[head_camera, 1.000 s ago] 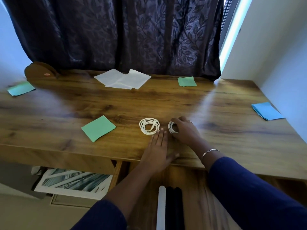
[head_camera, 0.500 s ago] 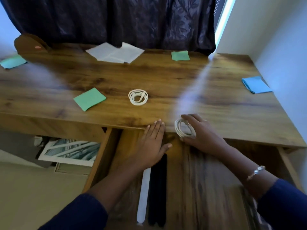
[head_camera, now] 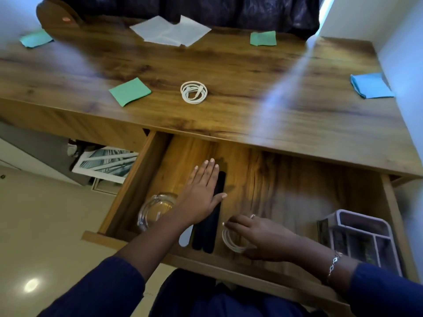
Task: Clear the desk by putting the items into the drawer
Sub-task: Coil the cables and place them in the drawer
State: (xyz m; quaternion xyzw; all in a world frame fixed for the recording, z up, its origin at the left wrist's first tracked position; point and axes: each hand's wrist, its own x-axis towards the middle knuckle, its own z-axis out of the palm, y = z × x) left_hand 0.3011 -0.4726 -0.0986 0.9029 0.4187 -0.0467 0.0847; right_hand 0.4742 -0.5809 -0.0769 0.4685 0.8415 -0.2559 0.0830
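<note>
The wooden drawer (head_camera: 128, 197) under the desk (head_camera: 251, 115) stands pulled out. My right hand (head_camera: 263, 236) is low inside it near the front, fingers closed on a coiled white cable (head_camera: 231, 241) that rests at the drawer floor. My left hand (head_camera: 201, 197) hovers flat and open over long black strips (head_camera: 212, 225) in the drawer. A second coiled white cable (head_camera: 193, 92) lies on the desk top. Green notes (head_camera: 130, 91) (head_camera: 262, 38) (head_camera: 35, 39), a blue note pad (head_camera: 370, 85) and white papers (head_camera: 170, 30) lie on the desk.
In the drawer are a clear glass dish (head_camera: 155, 209) at the left, a white strip (head_camera: 185, 236) and a grey divided organiser tray (head_camera: 359, 236) at the right. A dark curtain (head_camera: 206, 8) hangs behind the desk. Framed pictures (head_camera: 105, 163) lean on the floor at the left.
My right hand carried the coiled cable from the desk edge down into the drawer. My left hand moved from the desk edge to above the black strips. The view tilted down.
</note>
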